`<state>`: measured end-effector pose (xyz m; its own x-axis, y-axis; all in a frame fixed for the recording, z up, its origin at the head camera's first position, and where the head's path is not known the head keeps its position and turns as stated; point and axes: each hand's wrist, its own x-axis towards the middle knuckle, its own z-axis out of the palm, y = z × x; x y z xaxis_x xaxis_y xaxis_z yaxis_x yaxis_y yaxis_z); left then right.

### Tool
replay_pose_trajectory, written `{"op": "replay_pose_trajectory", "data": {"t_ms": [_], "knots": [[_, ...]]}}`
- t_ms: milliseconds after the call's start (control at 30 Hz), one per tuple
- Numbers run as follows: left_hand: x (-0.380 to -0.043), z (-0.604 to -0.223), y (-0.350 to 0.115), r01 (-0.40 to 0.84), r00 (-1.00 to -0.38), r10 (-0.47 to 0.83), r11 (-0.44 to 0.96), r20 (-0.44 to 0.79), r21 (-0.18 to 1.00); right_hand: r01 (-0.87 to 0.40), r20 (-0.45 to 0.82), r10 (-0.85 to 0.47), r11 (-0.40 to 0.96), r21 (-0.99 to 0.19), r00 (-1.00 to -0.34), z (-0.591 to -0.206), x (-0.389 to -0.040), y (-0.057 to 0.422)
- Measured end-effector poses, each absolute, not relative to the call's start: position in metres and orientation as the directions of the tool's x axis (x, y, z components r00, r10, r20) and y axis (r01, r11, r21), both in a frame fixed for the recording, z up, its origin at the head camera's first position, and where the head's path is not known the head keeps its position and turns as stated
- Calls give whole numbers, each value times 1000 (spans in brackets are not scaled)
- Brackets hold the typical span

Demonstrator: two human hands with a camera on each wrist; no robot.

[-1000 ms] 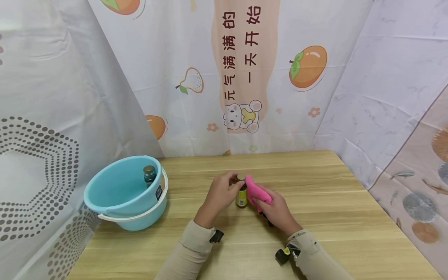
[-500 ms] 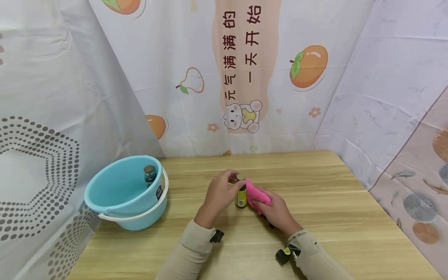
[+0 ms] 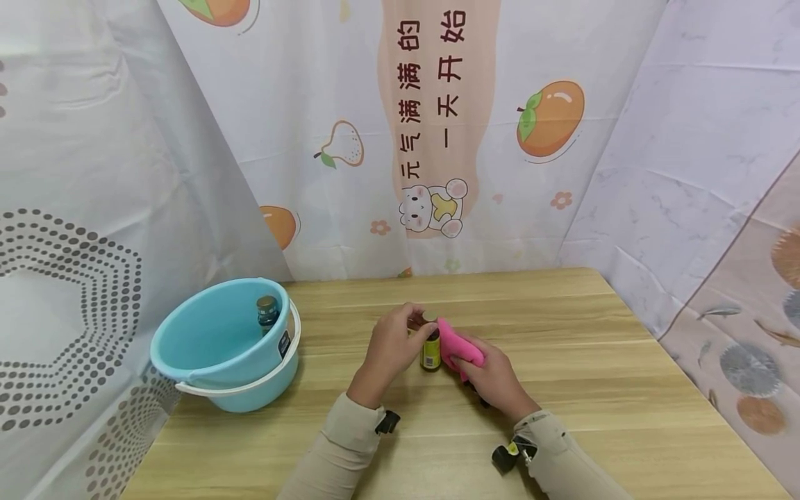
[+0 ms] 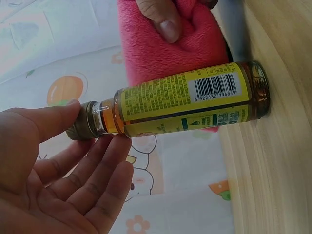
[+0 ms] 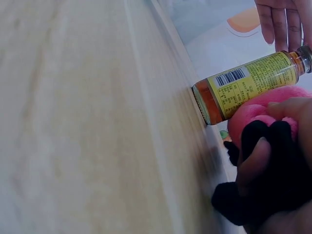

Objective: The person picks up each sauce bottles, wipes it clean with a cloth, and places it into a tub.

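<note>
A glass bottle (image 3: 431,355) with a yellow label and amber contents stands upright on the wooden table. My left hand (image 3: 392,346) pinches its bronze-coloured cap (image 4: 82,122) between thumb and fingers, the other fingers spread beside the neck. Gripped in my right hand (image 3: 495,376) is a bunched pink cloth (image 3: 461,347), held against or very close to the bottle's right side; contact cannot be told for sure. A soft black fabric piece (image 5: 278,170) is also bunched within the right hand, and its kind is unclear.
On the table's left side stands a light blue bucket (image 3: 206,337) with a white handle (image 3: 244,386). Inside it is a dark bottle (image 3: 267,314) with a gold cap. A printed curtain (image 3: 350,208) hangs behind the wooden table (image 3: 600,389).
The pink cloth has moved slightly down along the bottle with my right hand. My left hand's fingers have shifted a little at the cap, while the bottle stays in place.
</note>
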<state>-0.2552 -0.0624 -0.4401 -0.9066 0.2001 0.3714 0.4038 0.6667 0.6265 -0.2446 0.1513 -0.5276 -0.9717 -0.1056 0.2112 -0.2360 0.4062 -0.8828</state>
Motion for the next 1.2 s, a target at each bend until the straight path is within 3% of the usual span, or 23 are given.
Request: {"op": "replay_pose_trajectory", "data": {"t_ms": [600, 1200], "knots": [[-257, -439, -61, 436, -897, 251, 633, 363, 640, -404, 411, -34, 271, -873, -911, -523, -241, 151], [-256, -439, -60, 433, -900, 258, 614, 350, 660, -326, 324, -60, 303, -895, -944, -518, -238, 149]]}}
